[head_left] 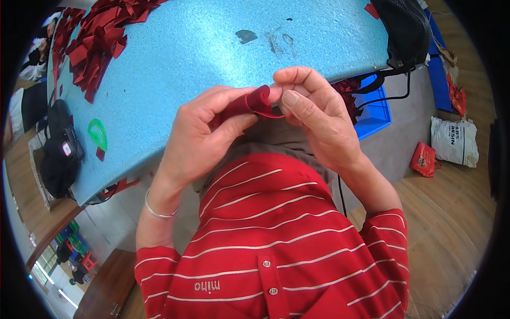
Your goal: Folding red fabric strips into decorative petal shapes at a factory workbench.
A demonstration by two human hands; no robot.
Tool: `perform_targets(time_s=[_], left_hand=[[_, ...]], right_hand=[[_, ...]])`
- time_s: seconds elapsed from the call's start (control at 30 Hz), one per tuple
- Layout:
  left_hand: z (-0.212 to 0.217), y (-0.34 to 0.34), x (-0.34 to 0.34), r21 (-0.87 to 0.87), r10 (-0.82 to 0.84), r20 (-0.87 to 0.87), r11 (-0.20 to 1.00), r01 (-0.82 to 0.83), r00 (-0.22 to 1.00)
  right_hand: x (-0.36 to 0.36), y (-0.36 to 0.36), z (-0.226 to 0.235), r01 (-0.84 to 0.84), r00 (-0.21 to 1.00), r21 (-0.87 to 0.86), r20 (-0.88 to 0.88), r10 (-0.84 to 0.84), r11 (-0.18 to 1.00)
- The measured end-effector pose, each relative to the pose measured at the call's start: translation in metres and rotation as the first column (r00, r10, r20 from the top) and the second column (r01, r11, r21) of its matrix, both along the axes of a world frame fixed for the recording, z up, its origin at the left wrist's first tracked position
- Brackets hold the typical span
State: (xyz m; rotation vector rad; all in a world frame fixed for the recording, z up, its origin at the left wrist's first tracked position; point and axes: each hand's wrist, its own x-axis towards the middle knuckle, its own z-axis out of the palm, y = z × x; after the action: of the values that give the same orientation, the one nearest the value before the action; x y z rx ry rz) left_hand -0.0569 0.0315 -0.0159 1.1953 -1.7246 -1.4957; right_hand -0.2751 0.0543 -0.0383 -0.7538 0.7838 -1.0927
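One curled cloth (pixel 257 102), pinching fingers (pixel 236 126), speckled tabletop (pixel 175 58)

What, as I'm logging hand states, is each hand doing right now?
Left hand: closed, holding a curled dark-red fabric-like piece.
Right hand: partly curled by the piece's edge; whether its grip is closed on it cannot be told.

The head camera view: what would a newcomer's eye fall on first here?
Probably the curled piece of dark red material just above centre, held in the left hand's grip, with the right hand's grip close beside it. Below, the red shirt with thin white stripes fills much of the picture's lower half. Above, the bright blue tabletop stands out, with a heap of similar red pieces at its upper left.
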Motion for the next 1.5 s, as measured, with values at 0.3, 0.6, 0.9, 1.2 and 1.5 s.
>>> perform_targets(time_s=[0.3, 0.6, 0.9, 1.2, 1.5], left_hand=[[0.002, -0.002, -0.001, -0.100, -0.021, 0.069, 0.995, 0.028, 0.997], [0.003, -0.010, 0.001, -0.191, -0.138, 0.153, 0.967, 0.166, 0.979], [0.002, -0.011, -0.005, -0.249, -0.167, 0.219, 0.943, 0.221, 0.961], [0.016, -0.027, 0.002, 0.403, -0.262, -0.028, 0.880, 0.251, 0.965], [-0.016, -0.005, -0.005, 0.146, -0.087, -0.102, 0.984, 0.101, 0.991]], right_hand=[[-0.011, -0.005, 0.006, -0.179, 0.984, 0.113, 0.028, 0.177, 0.977], [-0.018, -0.010, -0.003, -0.437, 0.882, 0.323, 0.337, 0.330, 0.839], [-0.010, -0.003, -0.006, -0.488, 0.804, 0.523, 0.580, 0.128, 0.699], [-0.003, 0.011, -0.015, -0.321, 0.929, 0.421, 0.312, 0.197, 0.849], [0.002, 0.014, -0.011, -0.317, 0.880, 0.505, 0.472, 0.050, 0.803]])
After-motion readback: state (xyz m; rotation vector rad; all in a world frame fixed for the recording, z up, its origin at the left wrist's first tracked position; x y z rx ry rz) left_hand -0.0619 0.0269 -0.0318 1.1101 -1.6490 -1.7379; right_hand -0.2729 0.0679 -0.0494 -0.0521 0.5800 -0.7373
